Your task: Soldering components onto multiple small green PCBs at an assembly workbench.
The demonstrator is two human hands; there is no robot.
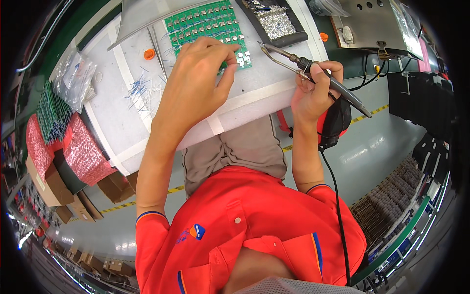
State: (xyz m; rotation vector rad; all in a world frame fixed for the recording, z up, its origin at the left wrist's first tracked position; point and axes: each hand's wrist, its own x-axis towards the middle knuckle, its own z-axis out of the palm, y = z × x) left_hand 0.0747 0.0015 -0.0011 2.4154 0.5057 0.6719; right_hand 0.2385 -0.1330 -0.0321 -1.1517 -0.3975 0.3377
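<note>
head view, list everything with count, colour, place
circuit panel: one, green, top centre
work surface: one, white, top
tweezers: one pair, silver, panel's left
wires: many, blue-white, near tweezers
tray: one, black, panel's right
metal box: one, silver, upper right
bubble wrap: two parts, pink, left
boxes: several, brown, lower left
orange pieces: two, orange, near top
soldering iron: one, grey, right
shirt: one, red, bottom
left hand: one, bare, over panel
right hand: one, bare, gripping soldering iron

Lower part of green circuit board seemingly hidden behind left fingers
</note>
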